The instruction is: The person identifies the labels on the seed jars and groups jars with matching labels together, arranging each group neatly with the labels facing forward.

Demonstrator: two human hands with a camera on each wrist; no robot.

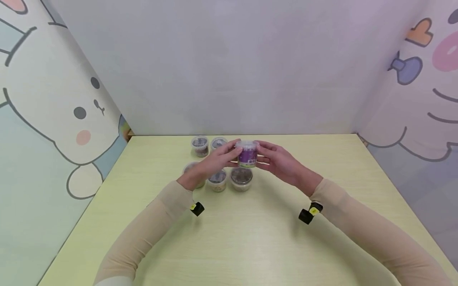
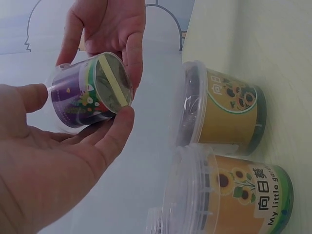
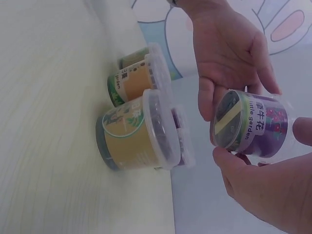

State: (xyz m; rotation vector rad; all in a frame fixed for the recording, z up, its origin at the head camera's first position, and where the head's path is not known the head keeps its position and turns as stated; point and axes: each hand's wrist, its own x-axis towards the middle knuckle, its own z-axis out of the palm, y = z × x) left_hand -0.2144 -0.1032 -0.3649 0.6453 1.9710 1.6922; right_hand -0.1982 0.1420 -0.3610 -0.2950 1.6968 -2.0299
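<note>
Both hands hold a clear plastic cup with a purple "My little garden" label (image 1: 247, 155) above the table, near its back. The left hand (image 1: 214, 159) grips its left side, with the thumb (image 2: 35, 97) by the lid end and fingers at the base. On the opposite side, the right hand (image 1: 282, 165) grips it the same way. A pale strip (image 2: 113, 80) crosses the cup's see-through base. Just below stands a lidded cup (image 1: 241, 179) with an orange-brown label (image 3: 130, 139). Beside it is another lidded cup (image 1: 217, 182) with a sunflower label.
Further lidded cups stand on the pale yellow table (image 1: 229, 238): one (image 1: 199, 146) and another (image 1: 217, 142) at the back, and one (image 1: 189, 167) partly behind the left hand. A white wall (image 1: 229, 71) rises at the table's back edge; cartoon-printed panels (image 1: 64, 107) flank it.
</note>
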